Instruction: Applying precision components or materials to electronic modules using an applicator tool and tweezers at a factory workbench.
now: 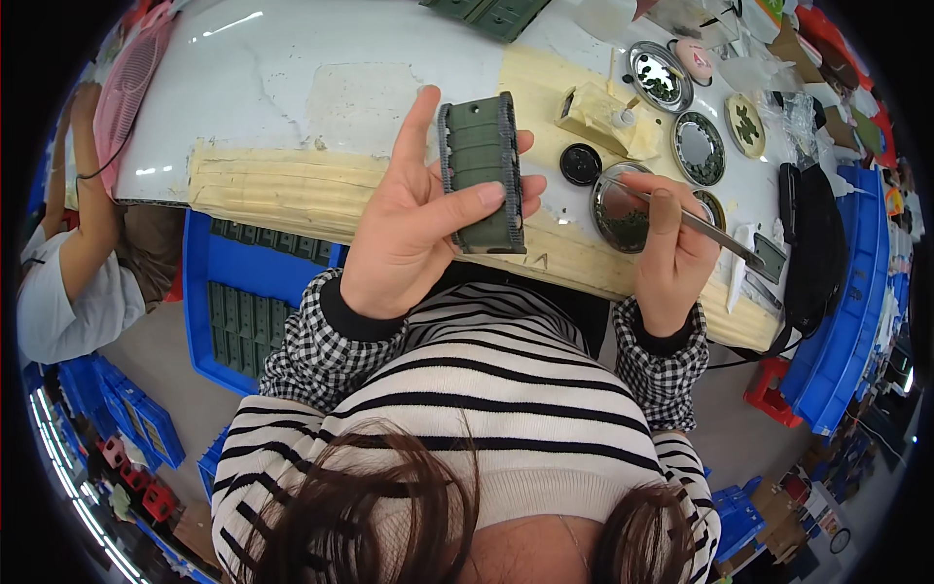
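Note:
My left hand point(394, 229) is closed around a dark green plastic model piece point(477, 161), a long ribbed block with grey toothed strips along both long sides. Its thumb lies across the lower part, and the index finger stretches up beside the piece. In my right hand point(671, 243) is a pair of metal tweezers point(718, 236), gripped between thumb and fingers. Their tips are over a round metal tin point(595, 226) holding small dark green parts. A round black lid-like dish point(581, 164) sits just left of that tin.
More round tins point(722, 156) and a pale dish point(732, 115) hold small green parts. A cream-coloured block point(584, 109) stands behind. Below the table's taped edge, a blue crate point(197, 311) holds several green pieces. Another person point(83, 282) sits at left beside a pink basket point(131, 97).

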Demonstrator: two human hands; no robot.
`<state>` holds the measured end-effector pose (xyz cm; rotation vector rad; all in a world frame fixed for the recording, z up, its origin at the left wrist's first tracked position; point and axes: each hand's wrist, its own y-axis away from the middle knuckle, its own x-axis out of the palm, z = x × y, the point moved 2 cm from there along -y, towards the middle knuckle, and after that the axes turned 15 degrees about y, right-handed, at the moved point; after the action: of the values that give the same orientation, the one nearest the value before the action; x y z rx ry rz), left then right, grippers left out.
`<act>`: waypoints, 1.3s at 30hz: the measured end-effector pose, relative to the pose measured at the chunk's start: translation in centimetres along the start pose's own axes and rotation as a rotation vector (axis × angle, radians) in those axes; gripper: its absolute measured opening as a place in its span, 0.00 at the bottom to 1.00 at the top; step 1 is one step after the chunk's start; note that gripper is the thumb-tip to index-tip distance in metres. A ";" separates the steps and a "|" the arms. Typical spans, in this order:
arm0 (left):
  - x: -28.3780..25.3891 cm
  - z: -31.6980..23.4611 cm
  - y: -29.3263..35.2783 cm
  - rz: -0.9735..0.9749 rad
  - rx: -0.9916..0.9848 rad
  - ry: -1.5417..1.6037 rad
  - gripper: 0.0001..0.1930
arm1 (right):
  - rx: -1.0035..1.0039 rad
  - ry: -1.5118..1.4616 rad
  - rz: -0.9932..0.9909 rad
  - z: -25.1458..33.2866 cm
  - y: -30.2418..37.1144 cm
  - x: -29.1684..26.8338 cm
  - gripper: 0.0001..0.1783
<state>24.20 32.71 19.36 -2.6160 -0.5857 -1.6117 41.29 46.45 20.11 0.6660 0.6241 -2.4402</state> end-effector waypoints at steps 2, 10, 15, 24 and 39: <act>-0.4 -0.2 -0.1 -0.071 -0.053 0.028 0.33 | -0.029 0.119 -0.017 -0.5 -0.2 0.4 0.10; -0.7 0.2 0.3 -0.067 -0.109 0.183 0.24 | -0.124 0.280 -0.029 -0.7 -0.6 1.1 0.08; -0.6 0.1 0.3 -0.109 -0.078 0.075 0.22 | -0.126 0.291 -0.029 -0.8 -0.7 1.2 0.08; -0.6 0.4 0.3 -0.153 -0.083 0.117 0.21 | -0.133 0.269 -0.051 -0.4 -0.7 0.9 0.09; -0.5 0.6 -0.3 -0.196 -0.117 0.295 0.20 | -0.283 -0.240 0.043 3.3 0.7 1.3 0.14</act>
<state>24.41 32.92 18.65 -2.3876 -0.7682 -2.1001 39.69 43.64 21.76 0.2660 0.8246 -2.2852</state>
